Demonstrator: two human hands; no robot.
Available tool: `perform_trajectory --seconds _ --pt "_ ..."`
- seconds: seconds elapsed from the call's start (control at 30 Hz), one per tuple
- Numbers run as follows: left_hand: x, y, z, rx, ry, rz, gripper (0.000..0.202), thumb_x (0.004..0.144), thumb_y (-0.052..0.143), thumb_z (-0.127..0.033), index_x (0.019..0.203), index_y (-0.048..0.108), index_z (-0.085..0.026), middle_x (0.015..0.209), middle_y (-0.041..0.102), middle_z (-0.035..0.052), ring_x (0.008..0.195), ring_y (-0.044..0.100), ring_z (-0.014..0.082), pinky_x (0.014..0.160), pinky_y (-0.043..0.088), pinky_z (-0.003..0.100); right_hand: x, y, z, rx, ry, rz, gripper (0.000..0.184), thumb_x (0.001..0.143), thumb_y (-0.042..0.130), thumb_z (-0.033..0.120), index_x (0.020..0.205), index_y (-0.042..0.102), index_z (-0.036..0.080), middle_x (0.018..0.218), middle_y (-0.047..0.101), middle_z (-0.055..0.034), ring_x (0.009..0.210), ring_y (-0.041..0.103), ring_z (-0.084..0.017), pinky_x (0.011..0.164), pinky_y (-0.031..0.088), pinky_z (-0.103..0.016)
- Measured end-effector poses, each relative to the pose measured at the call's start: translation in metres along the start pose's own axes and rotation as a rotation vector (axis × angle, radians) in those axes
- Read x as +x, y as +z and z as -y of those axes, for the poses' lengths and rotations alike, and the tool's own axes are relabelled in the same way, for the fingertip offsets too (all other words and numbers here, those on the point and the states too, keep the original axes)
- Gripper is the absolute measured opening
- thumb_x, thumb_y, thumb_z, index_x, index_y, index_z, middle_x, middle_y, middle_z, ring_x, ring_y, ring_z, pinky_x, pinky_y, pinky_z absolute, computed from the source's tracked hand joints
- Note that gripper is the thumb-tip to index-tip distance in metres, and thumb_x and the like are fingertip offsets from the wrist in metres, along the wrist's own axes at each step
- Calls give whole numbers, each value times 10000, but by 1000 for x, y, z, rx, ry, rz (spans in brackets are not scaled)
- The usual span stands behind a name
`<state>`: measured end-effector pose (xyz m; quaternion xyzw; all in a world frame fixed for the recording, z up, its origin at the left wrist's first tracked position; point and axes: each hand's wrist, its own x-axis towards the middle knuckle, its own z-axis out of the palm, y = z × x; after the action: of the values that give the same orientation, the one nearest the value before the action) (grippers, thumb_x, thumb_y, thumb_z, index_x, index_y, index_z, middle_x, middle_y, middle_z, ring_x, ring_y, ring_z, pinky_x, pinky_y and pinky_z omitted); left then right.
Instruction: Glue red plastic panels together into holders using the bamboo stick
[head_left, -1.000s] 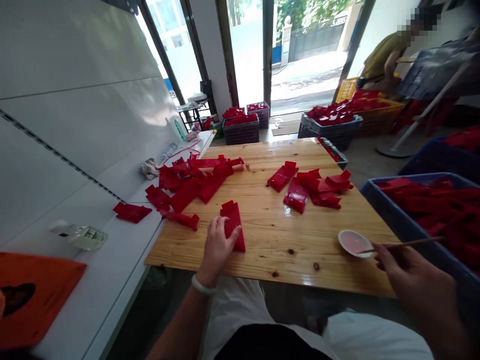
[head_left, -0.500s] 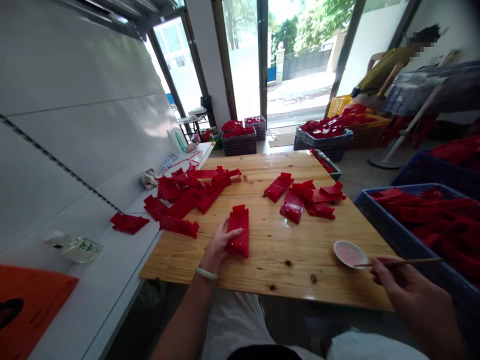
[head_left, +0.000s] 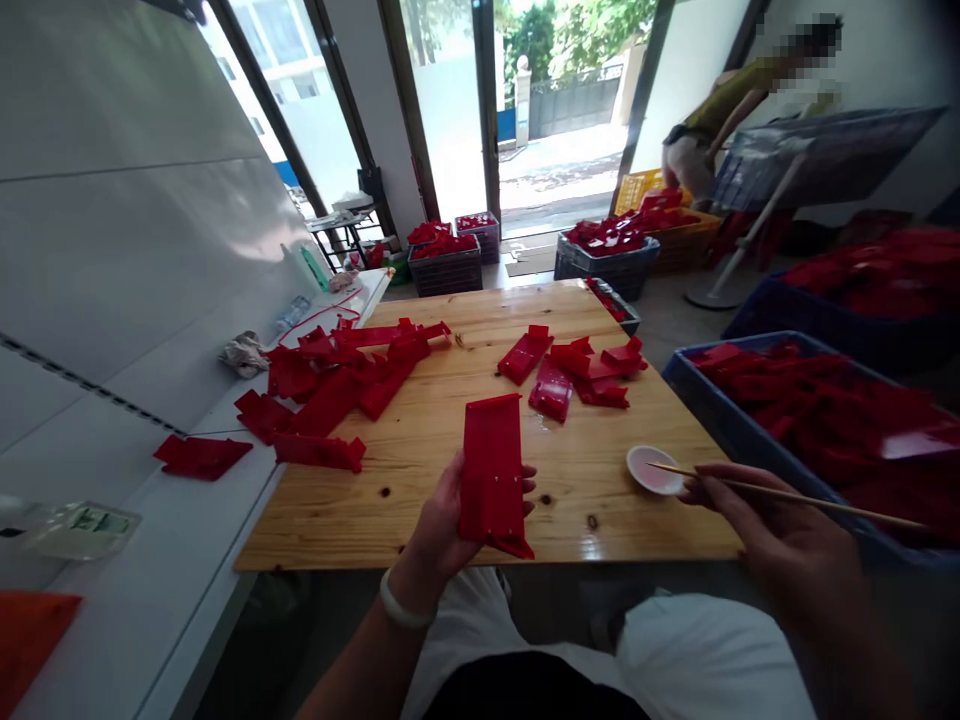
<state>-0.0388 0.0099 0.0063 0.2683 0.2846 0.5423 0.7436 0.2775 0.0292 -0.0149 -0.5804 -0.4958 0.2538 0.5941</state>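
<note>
A flat red plastic piece (head_left: 491,470) with small holes near its lower end rests in my left hand (head_left: 439,525), fingers wrapped behind it and showing at its right edge. It is raised off the wooden table (head_left: 420,500). My right hand (head_left: 757,515) pinches a thin wooden stick (head_left: 795,495), whose tip reaches over a small white dish (head_left: 654,470) with a pale pink content. Whether the tip touches the dish I cannot tell. Several similar red pieces (head_left: 555,385) lie at the table's right, and a larger loose heap (head_left: 330,395) at its left.
Blue crates (head_left: 810,430) full of red pieces stand at the right. More filled crates (head_left: 446,270) are by the glass doors. A person (head_left: 705,125) bends over a yellow crate at the back right. Along the left wall runs a white ledge (head_left: 195,540) with a clear bag (head_left: 82,530).
My left hand has lifted the red piece off the table and turned it so the plain holed side shows. The stick's tip has risen at the dish. The camera view has shifted.
</note>
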Motion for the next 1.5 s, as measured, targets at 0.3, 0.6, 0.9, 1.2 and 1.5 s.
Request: perform_trajectory --seconds 0.3,0.6,0.9,1.2,1.5 --pt "-26 33 32 99 -26 111 749 1015 612 -779 1301 835 -124 1300 817 214 999 828 298 839 665 342 -59 1 77 142 -428 305 218 1052 715 187 1167 823 338 1023 833 -4 926 816 -197 844 691 -276" --pt "-28 39 31 132 -5 135 710 1031 595 -770 1298 844 -161 1281 834 167 1055 832 281 862 659 301 -61 7 68 101 -551 476 348 1065 674 113 1314 745 345 1150 832 11 1026 814 -167 910 657 -232" --pt "-29 46 27 181 9 134 703 1025 606 -770 1241 858 -150 1254 838 148 1118 813 287 1034 632 347 -62 11 69 96 -579 491 346 1058 679 108 1315 743 330 1146 842 -11 999 835 -202 880 686 -288" --pt "-28 46 30 174 2 109 711 996 644 -782 1251 853 -152 1314 817 166 1225 773 365 1124 608 486 -65 13 71 63 -601 445 333 1051 710 131 1305 748 342 1126 858 7 945 848 -192 851 691 -269" --pt "-25 41 32 248 -5 101 784 1031 554 -803 1295 827 -117 1305 823 178 1174 787 316 1067 603 380 -63 18 70 59 -601 433 283 1064 711 161 1280 758 338 1154 866 24 954 853 -176 855 689 -242"
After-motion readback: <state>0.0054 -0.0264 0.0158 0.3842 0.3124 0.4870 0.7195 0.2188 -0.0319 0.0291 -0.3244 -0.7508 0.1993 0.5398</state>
